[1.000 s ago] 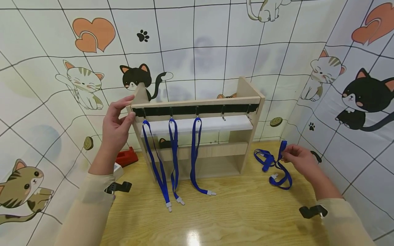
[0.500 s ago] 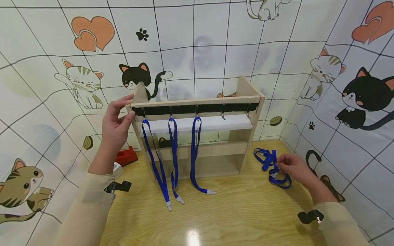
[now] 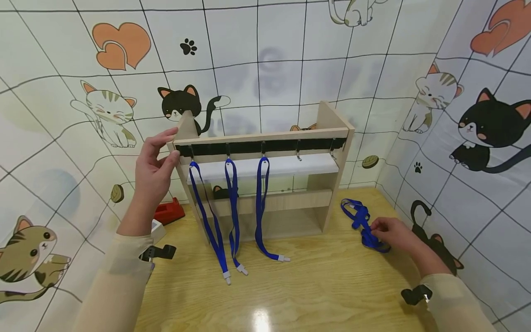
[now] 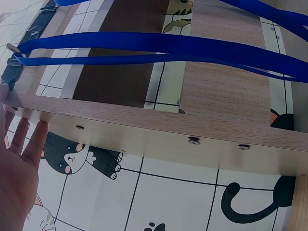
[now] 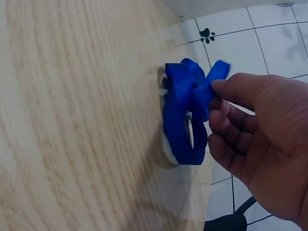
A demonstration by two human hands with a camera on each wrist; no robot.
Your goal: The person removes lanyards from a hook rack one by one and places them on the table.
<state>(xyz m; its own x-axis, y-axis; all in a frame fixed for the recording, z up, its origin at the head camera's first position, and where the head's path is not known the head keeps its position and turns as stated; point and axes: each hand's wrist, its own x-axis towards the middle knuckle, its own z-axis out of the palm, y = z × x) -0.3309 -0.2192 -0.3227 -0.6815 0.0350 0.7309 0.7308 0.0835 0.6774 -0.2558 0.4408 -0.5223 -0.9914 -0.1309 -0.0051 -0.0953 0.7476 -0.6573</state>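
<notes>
Cat-print walls box in a wooden bench point(image 3: 315, 295). Left hand point(image 3: 155, 168), fingers spread, steadies the hook rack point(image 3: 265, 138) at its left end. Right hand point(image 3: 392, 233) pinches a bunched blue lanyard point(image 3: 362, 221) lying right of the rack. Likely light, limp, tangle-prone; best taken by its loop.

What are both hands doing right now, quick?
Left hand: open, fingers pressing the light wooden hook rack at its left end.
Right hand: pinching the bunched blue fabric lanyard on the wooden table.
</notes>
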